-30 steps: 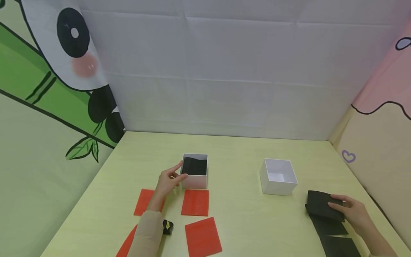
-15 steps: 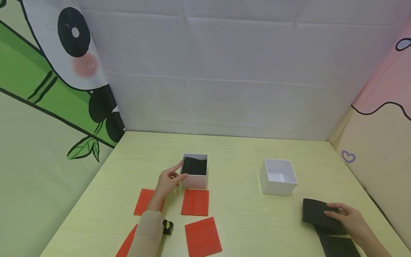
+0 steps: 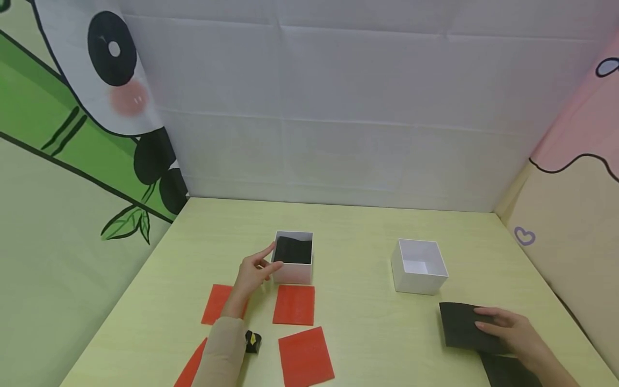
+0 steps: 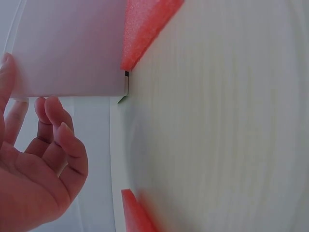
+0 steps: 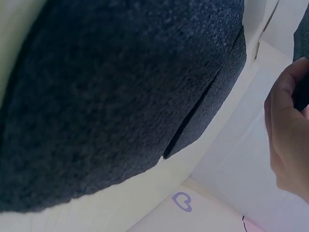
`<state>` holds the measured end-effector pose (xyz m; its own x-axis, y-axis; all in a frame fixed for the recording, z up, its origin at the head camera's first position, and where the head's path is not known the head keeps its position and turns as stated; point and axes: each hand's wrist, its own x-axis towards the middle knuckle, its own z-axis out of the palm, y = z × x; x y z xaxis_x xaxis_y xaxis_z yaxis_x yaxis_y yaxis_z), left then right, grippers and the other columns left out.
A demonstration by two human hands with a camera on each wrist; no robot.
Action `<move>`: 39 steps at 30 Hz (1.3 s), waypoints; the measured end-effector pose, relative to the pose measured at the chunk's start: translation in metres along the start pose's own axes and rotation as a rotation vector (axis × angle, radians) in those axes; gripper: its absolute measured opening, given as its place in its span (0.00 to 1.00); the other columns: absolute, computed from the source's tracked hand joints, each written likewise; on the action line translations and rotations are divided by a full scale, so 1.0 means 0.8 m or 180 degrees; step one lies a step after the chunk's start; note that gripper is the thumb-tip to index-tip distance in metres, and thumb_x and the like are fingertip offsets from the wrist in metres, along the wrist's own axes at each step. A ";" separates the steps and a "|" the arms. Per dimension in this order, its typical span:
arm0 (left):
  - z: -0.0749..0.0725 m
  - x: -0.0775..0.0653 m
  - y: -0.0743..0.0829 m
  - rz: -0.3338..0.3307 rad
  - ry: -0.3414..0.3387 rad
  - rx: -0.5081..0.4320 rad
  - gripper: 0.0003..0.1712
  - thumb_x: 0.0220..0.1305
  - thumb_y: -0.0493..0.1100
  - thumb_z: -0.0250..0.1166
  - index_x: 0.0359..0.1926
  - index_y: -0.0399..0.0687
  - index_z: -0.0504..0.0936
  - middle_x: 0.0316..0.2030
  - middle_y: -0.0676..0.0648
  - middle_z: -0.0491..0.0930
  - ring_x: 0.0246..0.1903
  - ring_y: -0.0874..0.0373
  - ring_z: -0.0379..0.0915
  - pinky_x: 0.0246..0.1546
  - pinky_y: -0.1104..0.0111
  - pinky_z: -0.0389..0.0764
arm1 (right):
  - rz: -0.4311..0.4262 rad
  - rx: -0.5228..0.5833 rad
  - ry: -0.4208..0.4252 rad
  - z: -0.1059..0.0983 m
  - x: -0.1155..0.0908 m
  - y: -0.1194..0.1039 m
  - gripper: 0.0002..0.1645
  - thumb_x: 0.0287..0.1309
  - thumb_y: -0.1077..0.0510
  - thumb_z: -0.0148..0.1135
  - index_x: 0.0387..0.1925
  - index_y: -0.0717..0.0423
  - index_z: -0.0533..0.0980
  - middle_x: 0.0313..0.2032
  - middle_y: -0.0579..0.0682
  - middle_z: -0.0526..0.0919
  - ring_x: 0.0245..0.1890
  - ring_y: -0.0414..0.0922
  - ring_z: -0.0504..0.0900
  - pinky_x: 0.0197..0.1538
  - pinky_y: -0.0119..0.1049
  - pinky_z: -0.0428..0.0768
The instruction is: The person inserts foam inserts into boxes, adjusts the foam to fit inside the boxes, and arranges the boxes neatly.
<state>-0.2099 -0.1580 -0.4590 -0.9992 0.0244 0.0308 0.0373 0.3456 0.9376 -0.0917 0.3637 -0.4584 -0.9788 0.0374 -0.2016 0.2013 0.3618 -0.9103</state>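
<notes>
My left hand (image 3: 253, 274) holds the near left corner of a white box (image 3: 296, 274), thumb on its front and index finger along its left side. The other fingers curl beside it in the left wrist view. A black foam sheet (image 3: 293, 250) lies inside this box. On the right, my right hand (image 3: 515, 333) pinches the edge of a square black foam sheet (image 3: 464, 325), thumb on top. More black foam (image 3: 512, 372) lies on the table below it, partly covered; it fills much of the right wrist view.
A second white box (image 3: 419, 283), with nothing in it, stands right of the middle. Red foam sheets (image 3: 294, 305) lie in front of the left box and around the left forearm. A small black object (image 3: 252, 342) with a yellow mark shows beside the left sleeve.
My right hand has drawn the black sheet left and toward me, off the other black foam and nearer the second white box. The left hand has stayed on its box.
</notes>
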 end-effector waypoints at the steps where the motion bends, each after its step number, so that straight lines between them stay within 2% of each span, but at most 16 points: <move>1: 0.000 0.000 0.000 0.0003 0.0001 0.0006 0.34 0.50 0.46 0.68 0.60 0.53 0.69 0.19 0.46 0.70 0.18 0.52 0.67 0.17 0.71 0.62 | -0.0014 0.0062 -0.0006 0.003 0.000 -0.001 0.13 0.51 0.65 0.62 0.40 0.54 0.80 0.35 0.30 0.77 0.34 0.31 0.75 0.35 0.27 0.72; 4: 0.001 -0.001 0.000 -0.0002 0.0017 0.0013 0.34 0.50 0.45 0.68 0.60 0.53 0.69 0.19 0.46 0.70 0.17 0.54 0.67 0.16 0.72 0.61 | -0.0066 0.0141 -0.0034 0.011 0.000 -0.004 0.13 0.51 0.65 0.62 0.41 0.55 0.81 0.34 0.27 0.75 0.34 0.31 0.75 0.35 0.27 0.73; 8: 0.002 -0.001 0.001 -0.0007 0.0029 0.0023 0.34 0.50 0.45 0.68 0.60 0.52 0.69 0.19 0.46 0.71 0.17 0.55 0.66 0.17 0.72 0.62 | -0.0132 0.0271 -0.0162 0.020 0.002 -0.010 0.15 0.52 0.66 0.61 0.44 0.59 0.79 0.36 0.28 0.74 0.36 0.31 0.75 0.36 0.28 0.74; 16: 0.001 -0.001 -0.002 -0.0028 0.0000 0.0002 0.35 0.50 0.47 0.68 0.60 0.53 0.68 0.21 0.45 0.71 0.18 0.53 0.67 0.18 0.71 0.64 | -0.0338 0.0778 -0.0666 0.037 0.009 -0.018 0.18 0.54 0.68 0.57 0.44 0.49 0.80 0.40 0.33 0.76 0.38 0.34 0.76 0.37 0.31 0.76; 21: 0.001 0.000 -0.003 -0.0043 -0.0001 0.0024 0.35 0.49 0.48 0.68 0.61 0.53 0.68 0.21 0.45 0.71 0.18 0.52 0.67 0.19 0.70 0.64 | -0.0215 0.0751 -0.0787 0.043 0.013 -0.029 0.17 0.54 0.65 0.59 0.44 0.48 0.79 0.43 0.40 0.75 0.39 0.34 0.76 0.40 0.32 0.75; 28: 0.001 0.002 -0.002 -0.0093 -0.0012 0.0092 0.36 0.49 0.50 0.68 0.61 0.55 0.68 0.22 0.45 0.71 0.19 0.53 0.67 0.21 0.69 0.66 | -0.0172 0.0562 -0.0884 0.057 0.017 -0.047 0.18 0.53 0.63 0.60 0.48 0.57 0.76 0.48 0.53 0.74 0.41 0.35 0.76 0.42 0.32 0.74; 33: 0.000 0.002 0.000 -0.0114 -0.0022 0.0145 0.36 0.49 0.50 0.68 0.61 0.54 0.68 0.23 0.45 0.72 0.19 0.54 0.67 0.22 0.69 0.67 | -0.0175 0.0651 -0.1068 0.069 0.022 -0.059 0.19 0.55 0.63 0.59 0.50 0.60 0.74 0.48 0.57 0.74 0.41 0.37 0.77 0.42 0.34 0.74; 39: -0.001 0.005 -0.002 -0.0084 -0.0072 0.0227 0.36 0.50 0.51 0.67 0.61 0.55 0.68 0.23 0.45 0.73 0.18 0.55 0.67 0.21 0.69 0.67 | -0.0185 0.0873 -0.1343 0.080 0.028 -0.071 0.20 0.57 0.63 0.56 0.53 0.59 0.73 0.50 0.56 0.72 0.42 0.40 0.76 0.42 0.36 0.75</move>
<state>-0.2137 -0.1592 -0.4599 -0.9994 0.0352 -0.0022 0.0125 0.4122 0.9110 -0.1224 0.2843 -0.4345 -0.8990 -0.3757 -0.2249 0.2053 0.0920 -0.9744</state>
